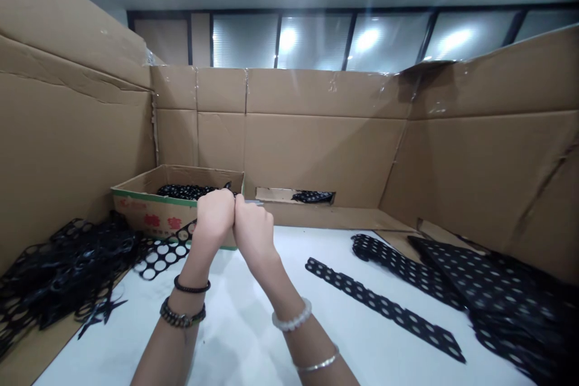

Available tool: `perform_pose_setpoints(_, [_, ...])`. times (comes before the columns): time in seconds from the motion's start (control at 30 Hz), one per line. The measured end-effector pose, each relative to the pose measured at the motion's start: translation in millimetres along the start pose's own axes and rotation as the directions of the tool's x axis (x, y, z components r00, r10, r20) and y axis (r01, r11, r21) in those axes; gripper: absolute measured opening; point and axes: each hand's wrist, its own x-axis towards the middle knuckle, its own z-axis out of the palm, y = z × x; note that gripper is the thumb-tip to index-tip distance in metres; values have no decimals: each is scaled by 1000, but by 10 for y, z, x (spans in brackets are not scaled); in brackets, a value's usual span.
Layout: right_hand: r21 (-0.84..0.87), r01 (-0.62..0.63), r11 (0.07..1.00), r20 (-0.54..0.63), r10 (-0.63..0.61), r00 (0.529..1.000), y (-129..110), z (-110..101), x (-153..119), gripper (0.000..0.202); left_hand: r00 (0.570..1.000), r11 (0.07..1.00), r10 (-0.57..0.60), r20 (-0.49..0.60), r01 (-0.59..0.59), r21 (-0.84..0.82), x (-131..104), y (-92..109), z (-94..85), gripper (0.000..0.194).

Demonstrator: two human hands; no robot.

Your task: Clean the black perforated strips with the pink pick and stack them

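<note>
My left hand [214,214] and my right hand [254,226] are both closed, knuckles up, and pressed side by side above the white tabletop. From behind my left wrist, a black perforated strip [160,258] with large round holes slopes down to the left; its upper end seems to run into the left fist. A dark scrap shows between the two fists. What my right fingers hold is hidden, though a thin grey edge [257,201] pokes out just beyond them. Behind the hands stands an open cardboard box [154,208] with black dotted pieces inside.
A tangled heap of black scrap [90,271] lies at the left. On the right are a flat dotted strip [384,304], a curved one [402,265] and a pile of dotted sheets [502,289]. Tall cardboard walls [316,139] enclose the table, with a slot [274,194] at the back.
</note>
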Motion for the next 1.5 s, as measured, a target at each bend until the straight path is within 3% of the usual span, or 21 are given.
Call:
perform_pose_setpoints(0.2, [63, -63, 996, 2, 63, 998, 155, 10, 85, 24, 998, 998, 50, -49, -52, -44, 29, 28, 74, 27])
perform_pose_setpoints(0.43, [141, -101, 985, -52, 110, 993, 438, -87, 135, 27, 993, 937, 42, -113, -78, -341, 292, -341, 221, 33])
perform_pose_setpoints(0.5, [164, -228, 960, -74, 242, 967, 620, -180, 140, 27, 991, 934, -21, -131, -27, -356, 310, -497, 201, 34])
perform_pose_setpoints(0.6, [179, -430, 885, -143, 456, 878, 911, -341, 116, 29, 964, 933, -172, -201, 94, -347, 271, -708, 123, 36])
perform_pose_setpoints(0.63, [185, -427, 885, -153, 455, 877, 972, -387, 98, 29, 958, 930, -195, -211, 112, -350, 253, -755, 96, 37])
perform_pose_setpoints(0.73, [228, -238, 944, -137, 273, 952, 937, -451, 33, 28, 965, 920, -177, -192, 93, -380, 222, -786, 53, 38])
perform_pose_setpoints(0.8, [265, -76, 961, -102, 106, 989, 753, -424, 0, 29, 975, 908, -139, -174, 56, -416, 224, -730, 57, 37])
perform_pose_setpoints(0.9, [270, 58, 961, -37, -50, 998, 436, -329, -14, 28, 981, 901, -87, -174, 3, -435, 237, -621, 82, 35])
perform_pose_setpoints(1.03, [235, 47, 971, 4, -49, 999, 249, -254, -3, 26, 978, 905, -78, -193, -12, -425, 241, -571, 98, 37])
perform_pose_setpoints(1.5, [217, 22, 976, -3, -22, 1000, 252, -192, 21, 29, 979, 915, -85, -187, 2, -404, 206, -578, 87, 37])
